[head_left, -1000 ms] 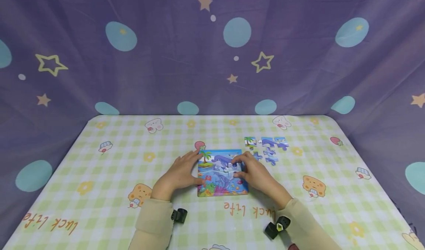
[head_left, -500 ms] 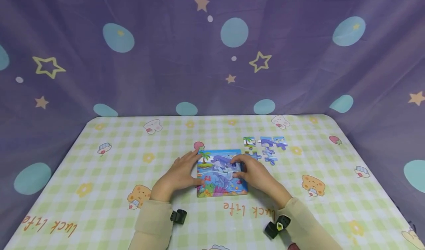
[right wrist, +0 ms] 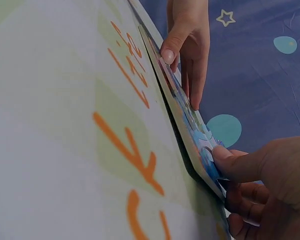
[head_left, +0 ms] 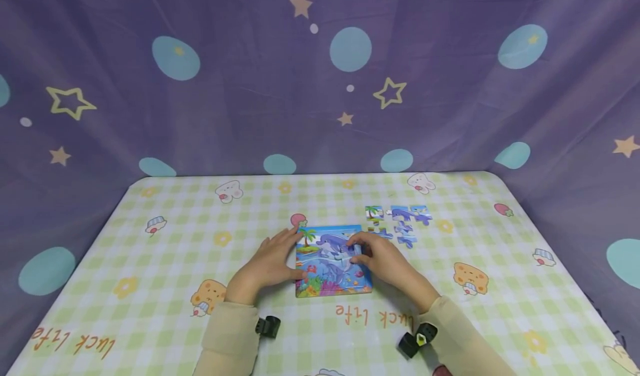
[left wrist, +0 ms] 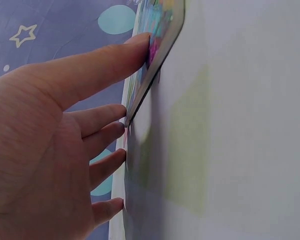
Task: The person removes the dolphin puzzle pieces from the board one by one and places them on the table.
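Observation:
A dolphin jigsaw puzzle board (head_left: 327,280) lies flat on the table, showing a palm tree, sea and corals. My left hand (head_left: 268,260) rests at its left side, fingers straight and spread, the thumb (left wrist: 135,52) lying on the board's near left edge. On the right half of the picture, my right hand (head_left: 385,258) pinches a puzzle piece (right wrist: 206,142) between thumb and curled index finger, close over the board's surface. Most of that piece is hidden by the fingers. The other right fingers curl at the board's right edge in the right wrist view.
Several loose puzzle pieces lie behind and right of the board, among them a palm tree piece (head_left: 373,213), a dolphin piece (head_left: 400,214) and a blue piece (head_left: 407,240). A checked tablecloth (head_left: 165,287) covers the table. A purple curtain (head_left: 240,98) hangs behind it.
Both hands and the puzzle board keep nearly the same places. The whole head view shifts slightly left.

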{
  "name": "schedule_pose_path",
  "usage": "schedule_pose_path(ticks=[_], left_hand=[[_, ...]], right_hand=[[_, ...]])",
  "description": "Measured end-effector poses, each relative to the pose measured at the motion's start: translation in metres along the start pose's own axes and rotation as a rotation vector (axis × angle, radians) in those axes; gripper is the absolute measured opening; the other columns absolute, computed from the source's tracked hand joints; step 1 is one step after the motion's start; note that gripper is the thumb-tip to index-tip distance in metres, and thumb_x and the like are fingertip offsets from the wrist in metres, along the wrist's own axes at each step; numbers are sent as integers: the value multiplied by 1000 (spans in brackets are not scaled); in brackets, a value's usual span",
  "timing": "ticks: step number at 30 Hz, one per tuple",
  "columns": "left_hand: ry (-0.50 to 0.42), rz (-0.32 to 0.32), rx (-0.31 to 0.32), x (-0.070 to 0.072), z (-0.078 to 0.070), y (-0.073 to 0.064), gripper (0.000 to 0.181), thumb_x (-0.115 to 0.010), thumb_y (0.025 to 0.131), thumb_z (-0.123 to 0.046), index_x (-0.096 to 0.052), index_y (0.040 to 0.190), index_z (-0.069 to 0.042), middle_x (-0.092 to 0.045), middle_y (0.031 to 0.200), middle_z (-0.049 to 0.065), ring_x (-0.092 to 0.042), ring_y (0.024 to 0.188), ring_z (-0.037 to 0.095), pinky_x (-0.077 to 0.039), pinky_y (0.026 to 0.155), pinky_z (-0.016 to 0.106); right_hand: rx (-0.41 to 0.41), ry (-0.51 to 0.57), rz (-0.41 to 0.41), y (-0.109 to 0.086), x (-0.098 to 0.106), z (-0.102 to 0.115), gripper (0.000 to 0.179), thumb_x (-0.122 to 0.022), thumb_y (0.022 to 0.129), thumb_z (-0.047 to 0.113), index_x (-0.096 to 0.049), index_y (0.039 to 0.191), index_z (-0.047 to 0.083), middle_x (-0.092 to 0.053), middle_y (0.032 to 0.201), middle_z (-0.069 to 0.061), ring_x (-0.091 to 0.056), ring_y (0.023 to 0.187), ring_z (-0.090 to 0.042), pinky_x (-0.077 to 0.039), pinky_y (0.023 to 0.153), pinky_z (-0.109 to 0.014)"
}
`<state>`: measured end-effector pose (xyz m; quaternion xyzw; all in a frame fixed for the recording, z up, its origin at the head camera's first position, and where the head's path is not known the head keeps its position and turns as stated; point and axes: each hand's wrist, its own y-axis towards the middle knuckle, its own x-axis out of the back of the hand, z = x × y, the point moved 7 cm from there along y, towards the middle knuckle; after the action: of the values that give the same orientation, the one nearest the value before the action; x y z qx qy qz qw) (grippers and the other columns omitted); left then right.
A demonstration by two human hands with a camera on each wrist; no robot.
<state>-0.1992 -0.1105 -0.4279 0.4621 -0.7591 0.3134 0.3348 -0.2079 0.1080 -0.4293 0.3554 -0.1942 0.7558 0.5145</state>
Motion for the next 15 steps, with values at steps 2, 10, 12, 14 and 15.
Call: schedule_pose_path(ticks=[2, 10, 12, 14, 15], left_hand=[[2, 0, 0, 0, 0, 0, 91, -84, 77, -31, -38, 151, -2, -25, 162, 13, -18, 148, 36, -8, 119, 59], [9, 2, -1, -1, 0, 0, 92, -84, 77, -32, -39, 151, -2, -25, 162, 13, -18, 148, 36, -8, 119, 60], [8, -1, -3, 0, 0, 0, 91, -84, 77, -32, -39, 151, -2, -26, 161, 13, -19, 148, 37, -8, 119, 60], [10, 0, -3, 0, 0, -1, 91, -84, 77, -32, -39, 151, -2, -26, 161, 14, -19, 148, 37, -8, 119, 60], [10, 0, -3, 0, 0, -1, 91, -84, 77, -32, -39, 151, -2, -26, 161, 14, -19, 148, 37, -8, 119, 60]], right_hand=[[-10, 3, 3, 0, 0, -1, 24, -76, 87, 15, -70, 110, 18, -56, 81, 7, -46, 66, -12, -41, 61, -29], [-55, 33, 12, 1, 0, -3, 20, -74, 89, 15, -70, 108, 17, -54, 73, 6, -47, 64, -13, -41, 60, -30], [-51, 48, 14, 1, 0, -3, 19, -74, 89, 14, -70, 107, 17, -55, 74, 6, -48, 65, -13, -42, 60, -30], [-44, 67, 20, 1, 1, -4, 17, -73, 90, 12, -70, 106, 17, -57, 78, 6, -49, 67, -12, -44, 62, -29], [-39, 77, 23, 0, 1, -3, 17, -73, 90, 12, -70, 106, 17, -59, 81, 6, -50, 69, -12, -45, 63, -29]])
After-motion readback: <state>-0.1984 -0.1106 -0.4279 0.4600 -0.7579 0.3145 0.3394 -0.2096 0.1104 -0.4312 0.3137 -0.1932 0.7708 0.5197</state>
